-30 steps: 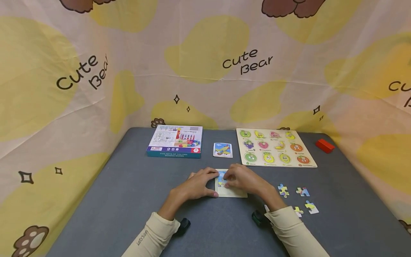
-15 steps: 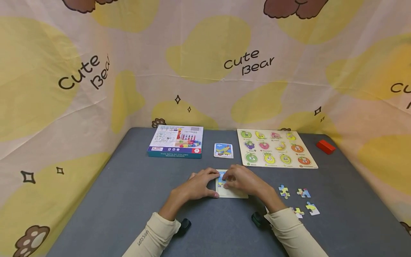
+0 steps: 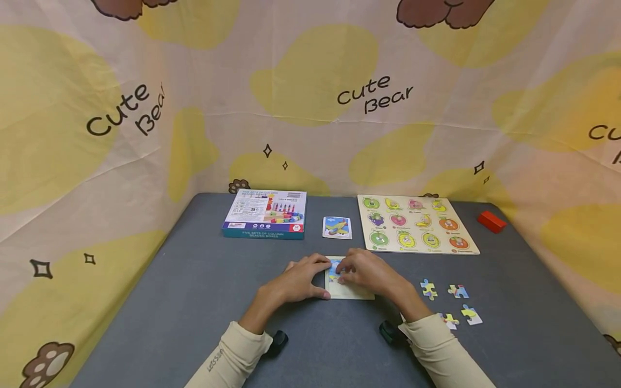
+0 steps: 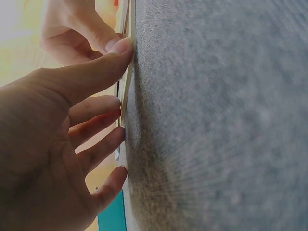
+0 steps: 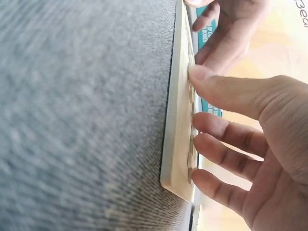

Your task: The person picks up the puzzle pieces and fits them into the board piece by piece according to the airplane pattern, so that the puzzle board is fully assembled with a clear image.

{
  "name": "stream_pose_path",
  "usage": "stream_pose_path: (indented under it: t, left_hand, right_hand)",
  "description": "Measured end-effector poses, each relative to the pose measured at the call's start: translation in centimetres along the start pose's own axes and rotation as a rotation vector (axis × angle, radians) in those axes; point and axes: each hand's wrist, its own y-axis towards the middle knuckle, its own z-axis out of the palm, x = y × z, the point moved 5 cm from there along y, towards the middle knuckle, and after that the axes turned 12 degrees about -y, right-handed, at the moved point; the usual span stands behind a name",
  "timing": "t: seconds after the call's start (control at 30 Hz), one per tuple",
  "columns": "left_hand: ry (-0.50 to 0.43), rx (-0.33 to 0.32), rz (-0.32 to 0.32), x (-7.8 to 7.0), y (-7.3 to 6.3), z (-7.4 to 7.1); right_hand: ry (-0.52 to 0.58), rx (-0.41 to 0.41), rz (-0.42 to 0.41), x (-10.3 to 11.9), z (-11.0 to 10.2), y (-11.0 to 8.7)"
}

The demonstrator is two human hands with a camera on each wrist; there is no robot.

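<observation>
A pale wooden puzzle board (image 3: 356, 292) lies flat in front of me. My left hand (image 3: 302, 279) holds its left side, thumb at the near corner and fingertips at the left edge. My right hand (image 3: 372, 272) reaches over the board from the right. Its thumb and bent fingertips are around a jigsaw piece (image 3: 335, 278) in the board's left part; the right palm and fingers cover much of the picture. From the right wrist, piece edges (image 5: 191, 94) show raised on the board between thumb and fingertips. Several loose jigsaw pieces (image 3: 429, 290) lie to the right, one partly behind the sleeve.
Behind the board lies a card with an airplane picture (image 3: 337, 228). A boxed bead set (image 3: 264, 214) stands at the back left, and a fruit picture board (image 3: 418, 223) at the back right. Near the right edge sits a red block (image 3: 491, 221). A printed cloth hangs around the table.
Both hands stay on the puzzle board with almost no movement. The loose pieces have not moved.
</observation>
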Motion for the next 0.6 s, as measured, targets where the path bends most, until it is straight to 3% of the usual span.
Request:
stream_pose_path:
  t: [0.27, 0.6]
  left_hand:
    - [-0.009, -0.005, -0.009, 0.03, 0.13, 0.1]
    - [0.015, -0.028, 0.034, -0.63, 0.21, 0.31]
  right_hand:
    - [0.01, -0.013, 0.013, -0.08, 0.13, 0.15]
    - [0.038, -0.011, 0.047, -0.2, 0.23, 0.22]
